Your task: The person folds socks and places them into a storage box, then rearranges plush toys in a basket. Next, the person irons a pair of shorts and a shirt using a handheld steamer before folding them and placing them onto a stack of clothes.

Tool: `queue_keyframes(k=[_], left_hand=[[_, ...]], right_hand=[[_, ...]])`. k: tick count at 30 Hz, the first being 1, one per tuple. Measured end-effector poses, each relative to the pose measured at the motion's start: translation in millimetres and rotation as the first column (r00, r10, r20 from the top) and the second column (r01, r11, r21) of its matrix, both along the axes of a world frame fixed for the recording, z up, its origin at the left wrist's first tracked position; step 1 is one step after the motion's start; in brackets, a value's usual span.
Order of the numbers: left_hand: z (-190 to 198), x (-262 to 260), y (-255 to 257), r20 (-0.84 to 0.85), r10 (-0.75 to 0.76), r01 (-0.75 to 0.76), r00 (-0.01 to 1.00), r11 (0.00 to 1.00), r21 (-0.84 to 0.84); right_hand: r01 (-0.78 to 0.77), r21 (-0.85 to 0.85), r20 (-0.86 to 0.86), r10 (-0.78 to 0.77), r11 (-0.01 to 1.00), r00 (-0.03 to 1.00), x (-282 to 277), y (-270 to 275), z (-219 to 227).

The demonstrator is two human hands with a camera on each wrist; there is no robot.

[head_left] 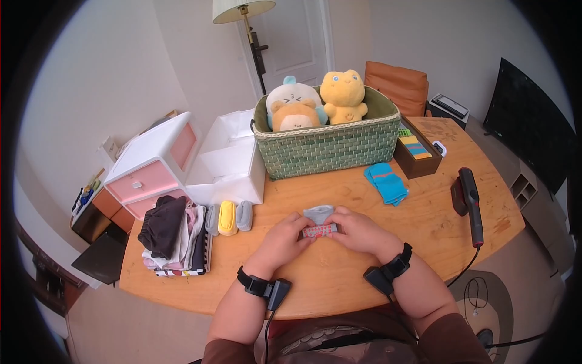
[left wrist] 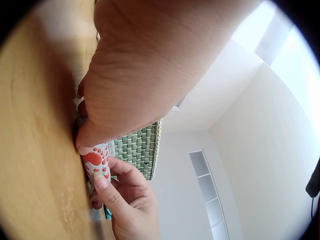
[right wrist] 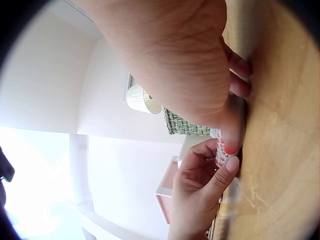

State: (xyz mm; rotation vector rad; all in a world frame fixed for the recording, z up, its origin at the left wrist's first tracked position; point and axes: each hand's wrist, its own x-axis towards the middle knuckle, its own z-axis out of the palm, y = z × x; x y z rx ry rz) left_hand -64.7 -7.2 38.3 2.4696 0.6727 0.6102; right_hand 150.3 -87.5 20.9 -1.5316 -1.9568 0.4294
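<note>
A grey sock [head_left: 318,213] lies on the wooden table in front of me, its near end rolled up to show red paw-like prints [left wrist: 96,159]. My left hand [head_left: 284,241] pinches the left end of the roll between thumb and fingers. At the right end, my right hand [head_left: 362,233] grips it the same way. Both thumbs press on the near side, as the right wrist view shows for the left thumb [right wrist: 226,172]. The sock's flat grey part stretches away from me between the hands.
Rolled grey and yellow socks [head_left: 227,218] stand beside a clothes stack [head_left: 176,233] at left. Behind are pink-fronted drawers [head_left: 139,188], white boxes [head_left: 227,176] and a green basket [head_left: 327,151] of plush toys. Blue socks [head_left: 386,184], a brown box [head_left: 419,165] and a corded black appliance [head_left: 471,206] lie right.
</note>
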Motion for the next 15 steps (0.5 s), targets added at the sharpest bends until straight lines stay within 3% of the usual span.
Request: queue_keyframes(k=[15], left_hand=[[-0.8,-0.2,0.9,0.027,-0.017,0.017,1.000,1.000,0.006]], right_hand=[[-0.003,0.013,0.012,0.003,1.000,1.000,0.9,0.3,-1.5]])
